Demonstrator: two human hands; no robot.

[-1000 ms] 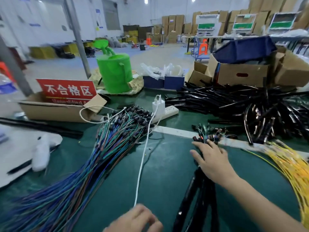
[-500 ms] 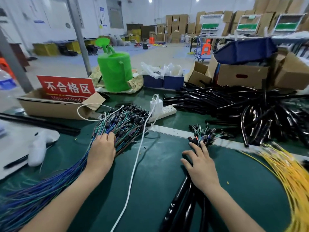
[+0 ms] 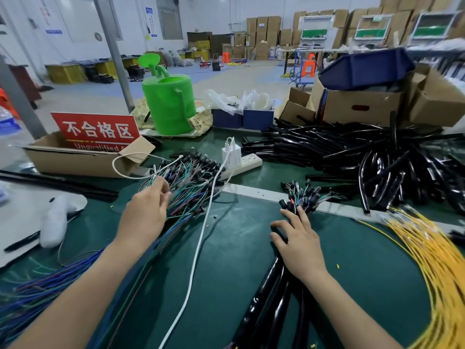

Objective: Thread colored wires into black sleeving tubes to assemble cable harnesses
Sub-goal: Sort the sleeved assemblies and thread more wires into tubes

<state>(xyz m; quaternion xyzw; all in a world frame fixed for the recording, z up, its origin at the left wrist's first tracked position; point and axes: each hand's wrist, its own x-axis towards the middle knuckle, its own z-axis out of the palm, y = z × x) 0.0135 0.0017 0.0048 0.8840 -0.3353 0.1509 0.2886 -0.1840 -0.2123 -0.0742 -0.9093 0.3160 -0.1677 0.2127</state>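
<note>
A big fan of blue, green and red wires (image 3: pixel 191 187) with black connector ends lies on the green mat at the left. My left hand (image 3: pixel 144 212) reaches into it and pinches a few wires near the connector ends. My right hand (image 3: pixel 300 241) lies flat, fingers spread, on a bundle of black sleeving tubes (image 3: pixel 266 306) whose wire ends with black connectors (image 3: pixel 302 196) stick out past my fingertips. A large heap of loose black tubes (image 3: pixel 364 159) covers the right back of the table.
Yellow wires (image 3: pixel 432 255) fan out at the right. A white charger cable (image 3: pixel 198 248) crosses the mat from a power strip (image 3: pixel 242 163). A cardboard box with a red sign (image 3: pixel 95 131), a green watering can (image 3: pixel 168 104) and cardboard boxes (image 3: pixel 359 107) stand behind.
My left arm reached forward from the near edge into the coloured wires and now pinches some near their connector ends. My right hand has stayed on the sleeved bundle.
</note>
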